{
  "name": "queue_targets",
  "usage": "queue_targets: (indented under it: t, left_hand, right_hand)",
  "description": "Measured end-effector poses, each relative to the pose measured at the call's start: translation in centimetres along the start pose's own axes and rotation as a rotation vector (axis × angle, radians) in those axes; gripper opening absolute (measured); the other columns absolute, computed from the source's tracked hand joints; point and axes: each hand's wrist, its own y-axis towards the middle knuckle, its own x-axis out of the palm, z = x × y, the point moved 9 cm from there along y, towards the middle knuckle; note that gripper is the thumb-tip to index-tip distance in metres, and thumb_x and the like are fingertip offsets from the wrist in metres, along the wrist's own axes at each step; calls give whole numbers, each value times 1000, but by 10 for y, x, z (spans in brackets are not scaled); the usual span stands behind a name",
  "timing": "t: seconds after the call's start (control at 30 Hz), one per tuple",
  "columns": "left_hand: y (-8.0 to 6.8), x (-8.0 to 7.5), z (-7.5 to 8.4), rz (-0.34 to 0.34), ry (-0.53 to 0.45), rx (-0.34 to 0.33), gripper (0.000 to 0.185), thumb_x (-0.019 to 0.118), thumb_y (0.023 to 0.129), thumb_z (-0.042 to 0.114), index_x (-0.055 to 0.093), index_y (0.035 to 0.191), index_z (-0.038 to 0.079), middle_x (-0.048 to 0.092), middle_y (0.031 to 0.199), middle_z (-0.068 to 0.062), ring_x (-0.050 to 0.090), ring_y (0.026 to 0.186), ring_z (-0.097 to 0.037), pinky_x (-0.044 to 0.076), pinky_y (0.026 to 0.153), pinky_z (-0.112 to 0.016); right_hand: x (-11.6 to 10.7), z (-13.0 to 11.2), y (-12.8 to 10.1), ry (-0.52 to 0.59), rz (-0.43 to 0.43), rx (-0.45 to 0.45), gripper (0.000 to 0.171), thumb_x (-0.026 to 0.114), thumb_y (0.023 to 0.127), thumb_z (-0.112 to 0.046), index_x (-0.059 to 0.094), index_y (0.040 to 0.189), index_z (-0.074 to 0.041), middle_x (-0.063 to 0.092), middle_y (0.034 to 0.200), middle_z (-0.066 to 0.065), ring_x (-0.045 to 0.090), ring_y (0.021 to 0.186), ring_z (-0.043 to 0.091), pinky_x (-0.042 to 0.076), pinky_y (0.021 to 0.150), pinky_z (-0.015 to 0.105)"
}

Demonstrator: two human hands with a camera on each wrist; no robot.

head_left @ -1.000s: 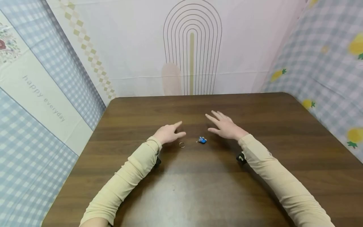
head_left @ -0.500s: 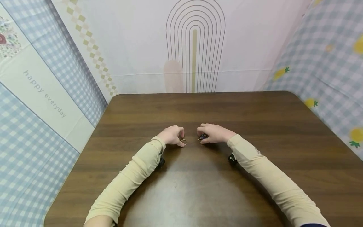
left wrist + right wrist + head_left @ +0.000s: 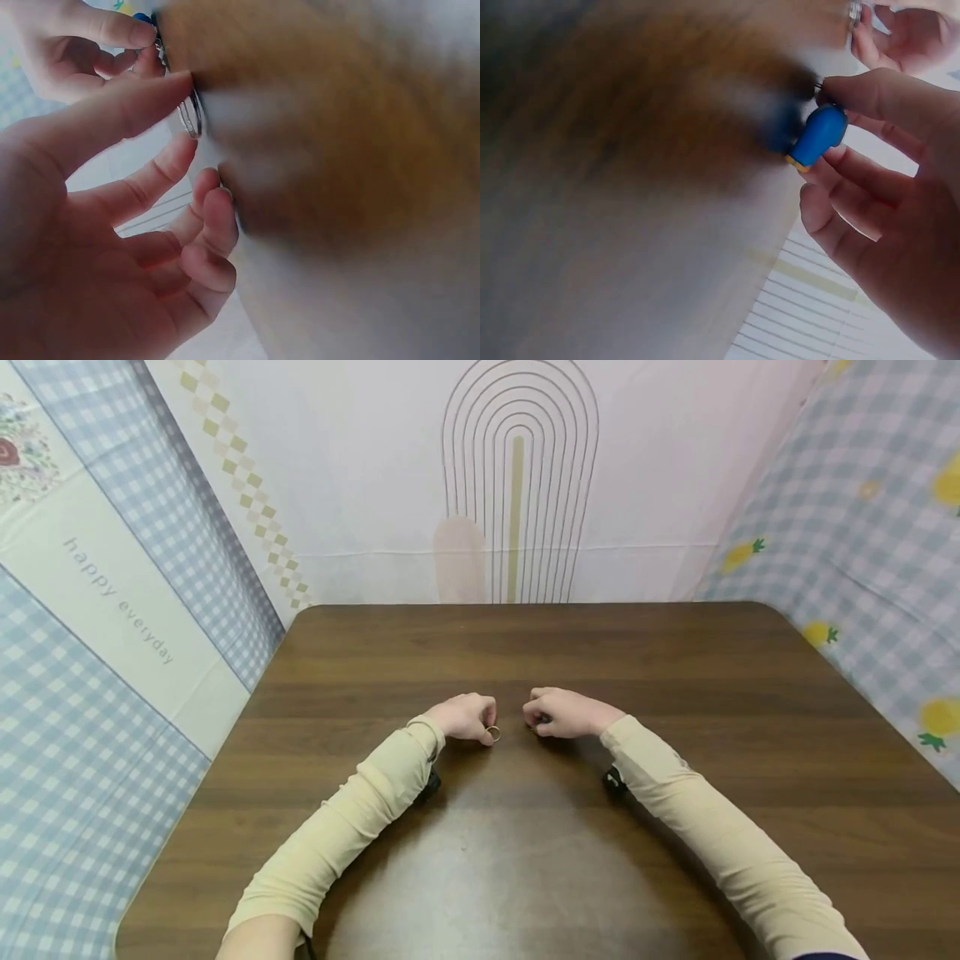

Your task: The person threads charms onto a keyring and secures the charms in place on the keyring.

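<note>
- The left hand (image 3: pixel 465 718) rests on the brown tabletop (image 3: pixel 675 677) near its middle; its fingers (image 3: pixel 135 105) are curled and pinch a small metal ring (image 3: pixel 492 733) at the tips.
- In the left wrist view the ring (image 3: pixel 193 120) stands on its edge against the wood, with the thumb on one side (the other fingers hang loosely curled below it).
- The right hand (image 3: pixel 566 712) lies just beside the left one, the two are close but not touching.
- Its fingers (image 3: pixel 877 94) are curled and pinch a small blue charm (image 3: pixel 819 135) with a yellow end; the charm is held at the tabletop surface.
- From the head view the charm (image 3: pixel 542 720) is almost hidden under the right hand, only a dark spot shows.
- Both arms wear long beige sleeves (image 3: pixel 352 814), and a dark strap (image 3: pixel 429 783) sits under each wrist.
- Behind the tabletop hangs a pale cloth with an arch pattern (image 3: pixel 519 477); checked blue cloth (image 3: pixel 90 710) stands at both sides.
</note>
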Motion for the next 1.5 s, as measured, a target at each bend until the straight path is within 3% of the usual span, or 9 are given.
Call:
queue_targets:
  t: [0.3, 0.43, 0.63, 0.77, 0.9, 1.07, 1.23, 1.5]
  left_hand:
    - [4, 5, 11, -4, -15, 32, 13, 70, 79, 8, 58, 84, 10, 55, 83, 0, 50, 79, -13, 39, 69, -20]
    - [4, 6, 11, -6, -68, 34, 11, 72, 79, 7, 61, 78, 10, 55, 77, 4, 49, 73, -10, 38, 65, -18]
    - [2, 3, 4, -14, -291, 18, 5, 72, 83, 8, 69, 80, 5, 62, 67, 3, 55, 58, -6, 47, 58, -17]
    - [0, -5, 4, 2, -423, 46, 9, 70, 87, 9, 72, 87, 1, 71, 71, -2, 62, 61, -7, 53, 66, -18]
    - [-4, -20, 7, 62, -454, 94, 12, 68, 89, 11, 75, 92, 1, 73, 75, -6, 67, 70, -10, 52, 75, -19]
    - [-7, -37, 10, 156, -492, 111, 13, 69, 88, 10, 75, 96, 1, 76, 83, -9, 66, 76, -8, 51, 75, -18]
    - [-9, -51, 11, 260, -511, 103, 14, 73, 85, 13, 76, 95, 4, 76, 91, -9, 61, 79, -6, 48, 71, -18]
    - [-11, -63, 17, 323, -586, 139, 16, 75, 85, 14, 74, 96, 3, 75, 97, -12, 71, 88, -14, 54, 75, -21]
  right_hand:
    - [-2, 8, -11, 40, -3, 71, 11, 61, 88, -5, 59, 80, -11, 51, 82, 2, 46, 73, 12, 40, 69, 26]
    - [-3, 10, -13, 87, -5, 97, 11, 59, 92, -7, 58, 82, -12, 55, 80, 1, 48, 69, 10, 42, 67, 26]
    - [-12, 12, -14, 196, 77, 126, 11, 59, 92, -7, 57, 82, -10, 57, 72, -1, 52, 63, 6, 45, 65, 24]
    - [-22, 11, -12, 265, 173, 116, 7, 60, 90, -5, 59, 85, -8, 58, 74, 0, 51, 67, 7, 44, 63, 22]
    - [-34, 9, -12, 372, 271, 143, 4, 61, 89, -5, 63, 85, -7, 61, 74, 1, 54, 69, 9, 46, 64, 21]
    - [-49, 7, -13, 506, 339, 183, 2, 65, 87, -5, 67, 88, -5, 63, 74, 4, 57, 69, 12, 46, 63, 22]
    - [-62, 3, -12, 533, 381, 180, 4, 69, 87, -5, 69, 90, -6, 68, 83, 12, 59, 69, 13, 48, 64, 21]
    - [-80, 0, -17, 544, 564, 190, 5, 70, 86, -4, 68, 90, -3, 67, 83, 10, 60, 74, 13, 50, 67, 19]
